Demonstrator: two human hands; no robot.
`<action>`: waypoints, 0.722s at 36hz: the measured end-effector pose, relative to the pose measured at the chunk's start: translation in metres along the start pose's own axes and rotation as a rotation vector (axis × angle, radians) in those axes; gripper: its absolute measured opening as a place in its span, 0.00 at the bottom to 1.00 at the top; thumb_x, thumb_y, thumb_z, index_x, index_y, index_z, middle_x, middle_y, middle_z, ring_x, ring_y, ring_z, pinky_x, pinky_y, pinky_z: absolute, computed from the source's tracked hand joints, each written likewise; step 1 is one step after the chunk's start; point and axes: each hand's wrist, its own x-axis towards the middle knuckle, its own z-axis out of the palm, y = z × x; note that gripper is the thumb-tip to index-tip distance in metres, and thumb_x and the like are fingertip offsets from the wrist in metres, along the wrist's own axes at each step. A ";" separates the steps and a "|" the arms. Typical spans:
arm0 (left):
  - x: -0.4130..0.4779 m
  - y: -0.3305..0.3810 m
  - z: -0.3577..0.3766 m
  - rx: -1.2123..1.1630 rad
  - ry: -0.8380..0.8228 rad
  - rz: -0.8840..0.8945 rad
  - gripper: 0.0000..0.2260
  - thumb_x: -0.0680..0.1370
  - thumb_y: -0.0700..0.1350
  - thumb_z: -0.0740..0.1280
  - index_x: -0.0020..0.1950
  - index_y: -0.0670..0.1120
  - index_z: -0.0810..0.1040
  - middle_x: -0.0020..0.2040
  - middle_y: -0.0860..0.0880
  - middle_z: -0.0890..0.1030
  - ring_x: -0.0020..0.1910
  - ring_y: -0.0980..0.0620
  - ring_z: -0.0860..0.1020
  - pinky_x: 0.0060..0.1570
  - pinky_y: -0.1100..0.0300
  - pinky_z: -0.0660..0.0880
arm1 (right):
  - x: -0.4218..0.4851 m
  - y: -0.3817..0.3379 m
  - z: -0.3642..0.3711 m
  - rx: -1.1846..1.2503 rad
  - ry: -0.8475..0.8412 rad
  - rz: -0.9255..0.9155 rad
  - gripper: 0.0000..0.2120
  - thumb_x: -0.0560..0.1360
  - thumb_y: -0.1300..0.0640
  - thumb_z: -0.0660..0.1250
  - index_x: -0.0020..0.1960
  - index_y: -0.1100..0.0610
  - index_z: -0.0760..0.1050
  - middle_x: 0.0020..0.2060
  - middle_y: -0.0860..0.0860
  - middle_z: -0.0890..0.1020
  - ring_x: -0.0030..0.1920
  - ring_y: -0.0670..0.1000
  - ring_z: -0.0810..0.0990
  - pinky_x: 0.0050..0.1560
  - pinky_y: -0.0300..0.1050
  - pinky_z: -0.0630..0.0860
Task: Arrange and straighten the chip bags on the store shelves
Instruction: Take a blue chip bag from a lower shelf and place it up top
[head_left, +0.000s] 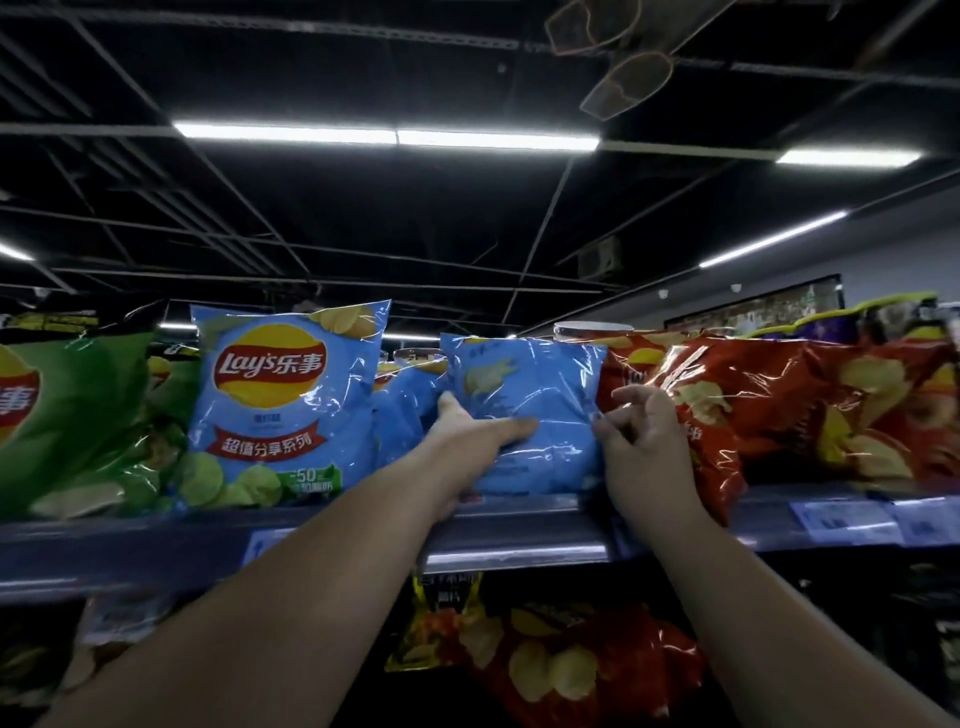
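Note:
A light blue chip bag (540, 395) stands on the top shelf (519, 525), turned with its back to me. My left hand (467, 447) holds its left lower side, thumb up along the edge and fingers laid across the face. My right hand (641, 441) pinches the bag's right edge with curled fingers. Another blue Lay's bag (288, 405) stands upright to the left, front facing out. Green bags (72, 421) lean at the far left. Red bags (810, 410) lie tilted to the right.
Behind the blue bags stand clear-lidded tubs (592, 328). A lower shelf holds red and yellow chip bags (561, 665). Price labels (841, 519) line the shelf rail. Dark ceiling with strip lights (384, 136) overhead.

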 end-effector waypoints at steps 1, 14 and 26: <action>0.000 0.001 0.003 -0.036 -0.030 -0.031 0.39 0.66 0.54 0.80 0.70 0.50 0.62 0.55 0.49 0.82 0.38 0.53 0.86 0.33 0.58 0.81 | -0.001 0.001 0.000 0.016 -0.002 -0.006 0.12 0.78 0.64 0.69 0.52 0.49 0.70 0.39 0.52 0.81 0.41 0.49 0.79 0.45 0.48 0.75; 0.000 -0.028 0.014 0.754 0.428 0.660 0.39 0.72 0.50 0.73 0.78 0.53 0.56 0.72 0.49 0.70 0.69 0.45 0.68 0.63 0.41 0.71 | -0.020 -0.018 0.015 0.010 -0.403 -0.083 0.14 0.80 0.52 0.69 0.60 0.35 0.75 0.53 0.39 0.84 0.56 0.38 0.81 0.55 0.32 0.76; -0.005 -0.028 -0.007 0.069 -0.096 0.471 0.26 0.75 0.28 0.61 0.57 0.60 0.66 0.63 0.48 0.76 0.60 0.52 0.79 0.45 0.61 0.78 | 0.006 -0.028 0.043 0.026 -0.233 0.329 0.41 0.60 0.61 0.86 0.60 0.47 0.61 0.50 0.47 0.78 0.50 0.48 0.80 0.45 0.44 0.79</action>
